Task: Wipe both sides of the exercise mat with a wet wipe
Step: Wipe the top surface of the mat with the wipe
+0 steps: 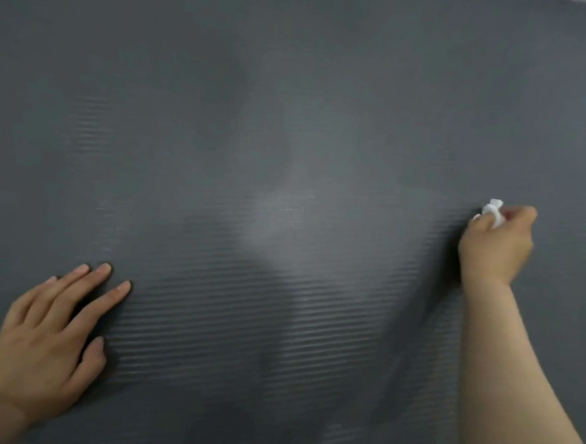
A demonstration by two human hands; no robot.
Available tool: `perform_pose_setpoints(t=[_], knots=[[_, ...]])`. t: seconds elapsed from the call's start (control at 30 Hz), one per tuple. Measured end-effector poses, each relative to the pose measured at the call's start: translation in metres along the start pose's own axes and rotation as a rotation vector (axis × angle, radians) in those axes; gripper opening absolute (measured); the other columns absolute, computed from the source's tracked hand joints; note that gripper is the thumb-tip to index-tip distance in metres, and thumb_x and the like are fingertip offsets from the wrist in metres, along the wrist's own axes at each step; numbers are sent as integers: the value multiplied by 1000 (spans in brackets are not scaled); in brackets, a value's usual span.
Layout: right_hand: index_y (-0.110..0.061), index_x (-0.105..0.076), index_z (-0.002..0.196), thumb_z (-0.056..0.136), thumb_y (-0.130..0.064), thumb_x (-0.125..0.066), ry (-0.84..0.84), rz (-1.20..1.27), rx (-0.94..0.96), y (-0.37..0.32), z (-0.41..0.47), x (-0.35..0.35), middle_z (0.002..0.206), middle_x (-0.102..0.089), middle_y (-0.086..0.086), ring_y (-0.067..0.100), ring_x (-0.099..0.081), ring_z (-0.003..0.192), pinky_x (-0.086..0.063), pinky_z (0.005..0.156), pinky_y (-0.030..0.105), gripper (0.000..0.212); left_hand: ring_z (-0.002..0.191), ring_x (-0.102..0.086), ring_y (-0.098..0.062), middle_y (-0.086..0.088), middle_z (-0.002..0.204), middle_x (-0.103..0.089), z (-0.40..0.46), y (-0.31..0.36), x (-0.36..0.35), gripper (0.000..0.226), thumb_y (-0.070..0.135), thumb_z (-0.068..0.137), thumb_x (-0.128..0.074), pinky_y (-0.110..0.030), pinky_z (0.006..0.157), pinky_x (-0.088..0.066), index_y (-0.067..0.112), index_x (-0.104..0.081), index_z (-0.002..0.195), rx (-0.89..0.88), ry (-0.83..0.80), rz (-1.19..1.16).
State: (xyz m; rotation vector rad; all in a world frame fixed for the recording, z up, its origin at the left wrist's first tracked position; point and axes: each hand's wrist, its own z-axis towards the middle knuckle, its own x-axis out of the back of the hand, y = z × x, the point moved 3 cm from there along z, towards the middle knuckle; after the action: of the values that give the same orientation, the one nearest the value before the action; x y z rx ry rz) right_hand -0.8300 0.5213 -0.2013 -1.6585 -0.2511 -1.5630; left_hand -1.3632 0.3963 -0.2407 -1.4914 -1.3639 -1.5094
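my left hand point(42, 338) flat, fingers spread, pressing the exercise mat point(290, 125) | my right hand point(496, 246) pinches a balled wet wipe point(493, 213) against the mat, right of the left hand | mat looks soft, ribbed, grippy; flip it by an edge

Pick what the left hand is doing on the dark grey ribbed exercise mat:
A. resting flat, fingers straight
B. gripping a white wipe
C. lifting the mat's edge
A: the left hand lies flat on the dark grey ribbed exercise mat; the right hand holds the crumpled white wet wipe.
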Motion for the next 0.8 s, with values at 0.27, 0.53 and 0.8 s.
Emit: perform_pose_setpoints(t=[0.27, 0.53, 0.8], knots=[[-11, -56, 111, 93, -17, -43, -684, -1, 1115, -223, -233, -89, 105, -67, 8, 31, -63, 96, -47, 81, 38, 23, 142, -35, -39, -15, 155, -37, -2, -7, -6, 65, 32, 80, -42, -66, 110, -28, 12, -50, 141, -29, -12, -1], [-9, -62, 105, 88, -10, -51, -338, -12, 799, -133, -46, -61, 104, -68, 18, 39, -64, 93, -50, 80, 41, 21, 136, -42, -38, -16, 149, -46, 3, 1, 6, 62, 30, 80, -41, -61, 109, -32, 11, -56, 137, -48, 67, 12], [-4, -54, 112, 99, -25, -43, -87, 8, 172, -124, -28, -61, 108, -65, 24, 42, -58, 102, -40, 81, 42, 27, 140, -37, -35, -15, 152, -43, 2, -3, 9, 62, 29, 81, -40, -48, 118, -21, 12, -54, 139, -78, 56, 16]])
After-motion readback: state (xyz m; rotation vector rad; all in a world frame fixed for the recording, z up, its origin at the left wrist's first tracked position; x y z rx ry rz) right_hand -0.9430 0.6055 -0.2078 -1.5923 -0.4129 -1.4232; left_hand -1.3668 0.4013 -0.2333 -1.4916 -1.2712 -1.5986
